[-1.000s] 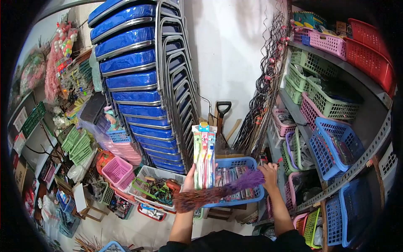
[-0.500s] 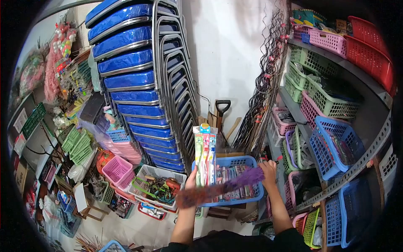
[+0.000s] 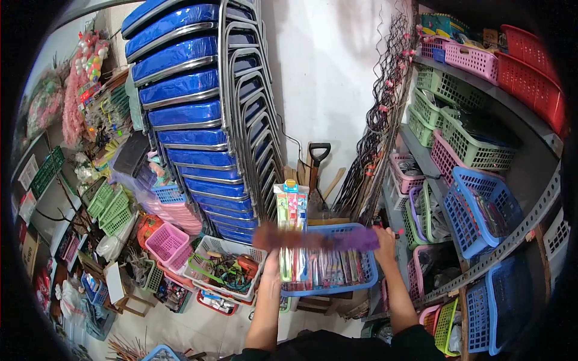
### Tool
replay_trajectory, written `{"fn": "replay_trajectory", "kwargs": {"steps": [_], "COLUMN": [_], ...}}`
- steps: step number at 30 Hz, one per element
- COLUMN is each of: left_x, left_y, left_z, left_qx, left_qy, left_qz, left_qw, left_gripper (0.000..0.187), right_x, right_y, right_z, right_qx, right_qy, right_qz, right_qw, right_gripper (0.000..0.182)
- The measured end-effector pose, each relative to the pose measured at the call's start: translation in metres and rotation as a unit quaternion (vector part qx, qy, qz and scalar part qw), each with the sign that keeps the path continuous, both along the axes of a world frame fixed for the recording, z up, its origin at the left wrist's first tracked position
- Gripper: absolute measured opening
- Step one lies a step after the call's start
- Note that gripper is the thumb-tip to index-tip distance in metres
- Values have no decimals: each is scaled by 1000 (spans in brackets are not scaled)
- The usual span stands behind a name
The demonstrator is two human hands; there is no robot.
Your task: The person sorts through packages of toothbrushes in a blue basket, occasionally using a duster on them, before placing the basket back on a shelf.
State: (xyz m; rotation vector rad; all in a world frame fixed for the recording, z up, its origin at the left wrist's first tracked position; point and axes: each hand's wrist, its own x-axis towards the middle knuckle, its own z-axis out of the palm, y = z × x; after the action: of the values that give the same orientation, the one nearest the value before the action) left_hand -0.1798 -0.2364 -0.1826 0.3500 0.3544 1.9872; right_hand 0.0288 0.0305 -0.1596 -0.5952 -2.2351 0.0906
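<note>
My right hand [image 3: 384,245] grips a feather duster [image 3: 355,238] by its handle end, with its purple and brown feathers stretching left, smeared by motion. My left hand [image 3: 272,263] is closed around the left side of a pack of toothbrushes [image 3: 292,207], held upright; the duster crosses in front of the pack. Behind and below, a blue plastic basket [image 3: 374,278] holds rows of other packs [image 3: 343,268] in clear wrapping.
Stacked blue-seated chairs [image 3: 183,108] rise at the left. A white basket [image 3: 205,243] of tools and cords stands beside a pink basket [image 3: 168,240]. Metal shelves [image 3: 475,75] with many plastic baskets line the right. A shovel handle [image 3: 319,153] leans against the back wall.
The duster's feathered end has swung upward from low across the pack to nearly level. The toothbrush pack has shifted very slightly left; my right hand stays by the basket's right rim.
</note>
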Motion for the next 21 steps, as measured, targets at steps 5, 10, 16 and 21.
{"fn": "replay_trajectory", "kwargs": {"steps": [5, 10, 16, 21], "left_x": [13, 23, 14, 16], "left_y": [3, -5, 5, 0], "left_z": [35, 61, 43, 52], "left_qx": [10, -46, 21, 54], "left_qy": [10, 39, 21, -20], "left_qz": [3, 17, -9, -54], "left_qw": [1000, 998, 1000, 997], "left_gripper": [58, 66, 59, 59], "right_x": [-9, 4, -6, 6], "right_y": [0, -3, 6, 1], "right_z": [7, 2, -7, -5], "right_qx": [-94, -16, -90, 27], "right_qy": [-37, -109, -1, -45], "right_qz": [-44, 91, -25, 69], "right_qw": [994, 990, 996, 996], "right_gripper": [24, 20, 23, 21]}}
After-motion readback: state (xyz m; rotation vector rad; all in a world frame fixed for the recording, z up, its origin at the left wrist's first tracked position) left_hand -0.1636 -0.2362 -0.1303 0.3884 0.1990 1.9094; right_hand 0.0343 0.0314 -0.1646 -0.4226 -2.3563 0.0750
